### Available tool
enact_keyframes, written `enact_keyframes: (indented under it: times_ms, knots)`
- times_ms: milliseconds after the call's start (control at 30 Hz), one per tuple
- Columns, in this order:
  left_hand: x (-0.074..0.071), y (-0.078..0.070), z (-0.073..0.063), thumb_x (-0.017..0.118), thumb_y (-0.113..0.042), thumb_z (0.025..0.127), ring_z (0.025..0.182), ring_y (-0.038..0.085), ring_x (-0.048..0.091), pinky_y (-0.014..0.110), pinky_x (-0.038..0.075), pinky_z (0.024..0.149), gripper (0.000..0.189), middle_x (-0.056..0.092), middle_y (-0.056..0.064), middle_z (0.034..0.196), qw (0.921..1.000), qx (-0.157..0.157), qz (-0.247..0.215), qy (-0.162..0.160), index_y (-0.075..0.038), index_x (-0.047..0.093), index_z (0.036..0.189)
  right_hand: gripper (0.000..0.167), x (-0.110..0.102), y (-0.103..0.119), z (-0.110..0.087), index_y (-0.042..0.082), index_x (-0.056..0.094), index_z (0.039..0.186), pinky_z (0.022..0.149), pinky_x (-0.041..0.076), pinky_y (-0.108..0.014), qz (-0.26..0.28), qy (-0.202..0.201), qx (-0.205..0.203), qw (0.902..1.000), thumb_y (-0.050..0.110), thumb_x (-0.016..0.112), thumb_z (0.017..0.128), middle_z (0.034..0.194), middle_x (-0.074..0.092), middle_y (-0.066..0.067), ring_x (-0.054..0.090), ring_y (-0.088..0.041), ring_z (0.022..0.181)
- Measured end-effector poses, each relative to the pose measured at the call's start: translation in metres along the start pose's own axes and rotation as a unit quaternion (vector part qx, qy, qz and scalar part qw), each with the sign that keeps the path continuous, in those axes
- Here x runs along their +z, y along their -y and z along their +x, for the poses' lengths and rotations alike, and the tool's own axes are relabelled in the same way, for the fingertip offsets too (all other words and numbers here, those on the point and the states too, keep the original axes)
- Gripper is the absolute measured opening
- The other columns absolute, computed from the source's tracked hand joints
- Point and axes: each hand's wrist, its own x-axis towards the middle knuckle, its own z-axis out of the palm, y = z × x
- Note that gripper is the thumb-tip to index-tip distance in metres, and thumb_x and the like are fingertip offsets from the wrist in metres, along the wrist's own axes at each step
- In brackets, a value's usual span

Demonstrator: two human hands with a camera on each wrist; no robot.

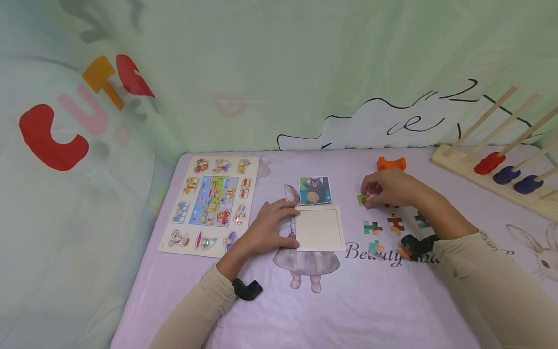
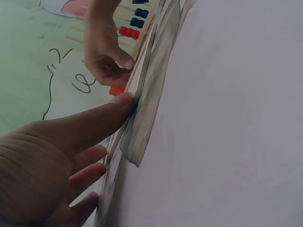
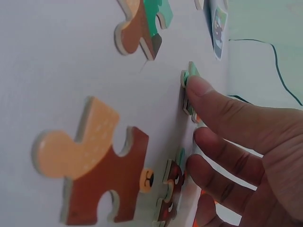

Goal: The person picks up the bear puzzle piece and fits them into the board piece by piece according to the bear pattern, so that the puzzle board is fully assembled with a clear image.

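green puzzle piece (image 1: 361, 199), a flat, die-cut scrap with rounded knobs, is at the worktop (image 1: 370, 310), pinched between the thumb and fingers of the right hand (image 1: 394, 188). the left hand (image 1: 268, 229) lies with fingers relaxed and extended, its thumb touching the edge of a smooth, pale wooden tray (image 1: 318, 230), squarish with a shallow lip. a glossy bear card (image 1: 316, 190) sits just beyond it. thick-edged brown pieces (image 1: 395, 223) with scooped notches are scattered over the soft, faintly creased lilac cloth (image 1: 270, 315).
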Motion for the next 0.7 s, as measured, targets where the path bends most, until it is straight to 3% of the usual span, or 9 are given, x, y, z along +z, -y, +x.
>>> enact_keyframes:
  times_ms: [700]
  knots:
    - [-0.0003,-0.0008,-0.0003,0.088,-0.041,0.076,0.155,0.030,0.027,0.060,0.008,0.125,0.075,0.048,0.001,0.156,1.0000,0.000,-0.002,0.010,-0.017,0.059,0.141,0.029,0.0013,-0.0011,-0.0011,0.013,0.068,0.091,0.074,0.051,-0.033,0.025,-0.015,-0.005,0.9996,0.025,0.090,0.077,0.088,0.066,-0.002,0.057,-0.021,0.086]
